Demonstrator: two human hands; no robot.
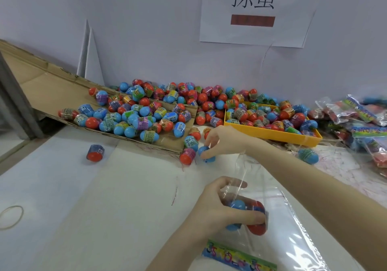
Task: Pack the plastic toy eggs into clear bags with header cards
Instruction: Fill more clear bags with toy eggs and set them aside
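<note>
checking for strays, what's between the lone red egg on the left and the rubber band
Nothing: the head view shows only bare white table between the red egg and the rubber band.

A white table (88, 197) is holding lots of things. A flat cardboard sheet (41, 86) is lying on it at the back left, and a yellow tray (270, 133) is sitting at the back right. One red egg (95, 153) is lying alone near the cardboard. A rubber band (11, 216) is lying at the left edge. Packed bags (360, 122) are piling up far right.
</note>
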